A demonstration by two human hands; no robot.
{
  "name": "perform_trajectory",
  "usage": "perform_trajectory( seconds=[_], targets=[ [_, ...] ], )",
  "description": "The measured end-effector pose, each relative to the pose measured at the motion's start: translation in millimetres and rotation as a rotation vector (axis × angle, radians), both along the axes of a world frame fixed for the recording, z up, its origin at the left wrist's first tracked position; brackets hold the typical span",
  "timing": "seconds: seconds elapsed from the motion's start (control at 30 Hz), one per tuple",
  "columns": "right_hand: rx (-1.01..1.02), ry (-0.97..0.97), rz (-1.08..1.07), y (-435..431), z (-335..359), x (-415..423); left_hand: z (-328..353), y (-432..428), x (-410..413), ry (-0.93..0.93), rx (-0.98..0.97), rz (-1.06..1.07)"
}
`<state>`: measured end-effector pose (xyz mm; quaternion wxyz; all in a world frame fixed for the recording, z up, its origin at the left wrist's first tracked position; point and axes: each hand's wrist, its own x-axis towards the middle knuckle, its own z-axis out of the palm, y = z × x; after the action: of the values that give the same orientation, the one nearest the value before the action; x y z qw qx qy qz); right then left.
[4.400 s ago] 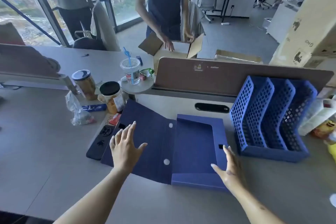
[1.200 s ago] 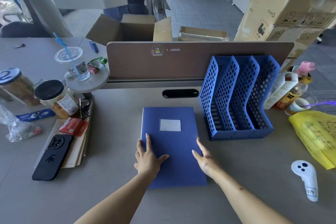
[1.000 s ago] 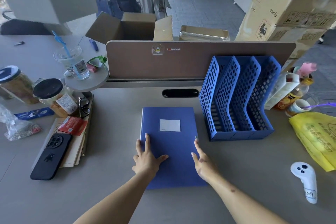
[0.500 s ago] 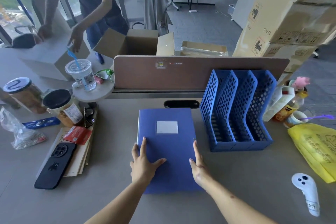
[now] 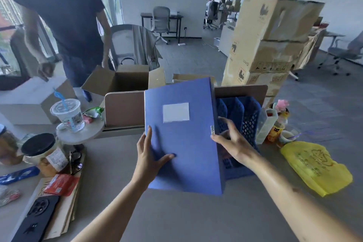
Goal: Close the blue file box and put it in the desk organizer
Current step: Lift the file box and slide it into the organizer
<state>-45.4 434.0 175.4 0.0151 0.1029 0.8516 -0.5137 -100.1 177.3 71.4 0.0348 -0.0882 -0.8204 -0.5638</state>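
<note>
The counter (image 5: 176, 218) carries clutter on both flanks, which leaves only the middle lane free for working. Over that lane the blue file box (image 5: 182, 143) is closed and lifted clear of the surface, its labelled face tilted up toward the camera and its far edge raised; that looks like the start of turning it on edge so it can slide in spine-first. Just behind and to its right stands the desk organizer (image 5: 243, 116), a blue lattice rack whose slots open upward and forward, partly hidden by the box. It sits against the brown divider panel (image 5: 123, 108), so entry has to come from the near side or above.

The left hand (image 5: 146, 157) grasps the box's left edge, thumb spread over the cover and fingers wrapped behind, taking the weight. The right hand (image 5: 232, 143) grips the right edge beside the small metal clasp (image 5: 212, 130), fingers curled around the back, probably to keep the flap shut while steering toward a slot. A yellow bag (image 5: 314, 167) lies well to the right, out of the path.
</note>
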Motion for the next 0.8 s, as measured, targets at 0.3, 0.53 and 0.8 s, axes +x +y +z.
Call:
perform_trajectory(
  seconds=[0.3, 0.53, 0.8],
  targets=[
    [0.19, -0.116, -0.184, 44.3, 71.5, 48.7, 18.4, 76.5, 2.6, -0.072, 0.038, -0.335],
    [0.41, -0.072, -0.375, 61.6, 75.3, 67.8, 43.2, 138.0, -6.3, -0.092, 0.033, -0.501],
    [0.514, 0.093, -0.494, 69.9, 56.8, 52.7, 115.9, 191.3, -44.4, -0.239, 0.013, -0.587]
  ],
)
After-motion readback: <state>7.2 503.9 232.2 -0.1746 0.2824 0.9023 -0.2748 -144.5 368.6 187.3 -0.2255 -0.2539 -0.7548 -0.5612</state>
